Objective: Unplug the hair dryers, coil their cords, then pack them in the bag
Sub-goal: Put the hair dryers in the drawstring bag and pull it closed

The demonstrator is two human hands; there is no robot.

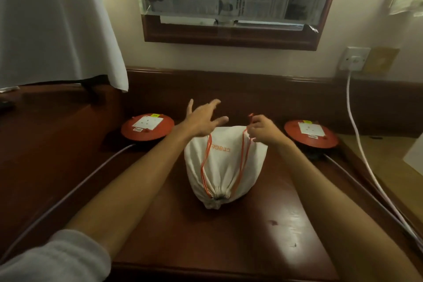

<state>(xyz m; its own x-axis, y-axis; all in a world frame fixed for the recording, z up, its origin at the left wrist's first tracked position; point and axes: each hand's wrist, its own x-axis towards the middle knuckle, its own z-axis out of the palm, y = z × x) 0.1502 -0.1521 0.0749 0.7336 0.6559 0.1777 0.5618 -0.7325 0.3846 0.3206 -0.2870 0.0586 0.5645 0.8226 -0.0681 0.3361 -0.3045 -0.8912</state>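
A full white drawstring bag (225, 167) with orange lettering lies on the dark wooden desk (229, 236), its cinched mouth toward me. Orange drawstrings (242, 162) run from the mouth over the bag to its far end. My right hand (263, 131) pinches the drawstring loop above the bag's far right corner. Spread and holding nothing, my left hand (203, 119) hovers over the bag's far left side. No hair dryer is in sight; the bag hides whatever it holds.
Two red extension reels with white sockets sit on the desk, one at the left (147, 125) and one at the right (311, 133), each trailing a cable toward me. A white cable (359, 135) hangs from the wall socket (353, 58). A framed mirror covered with newspaper (231, 2) hangs above.
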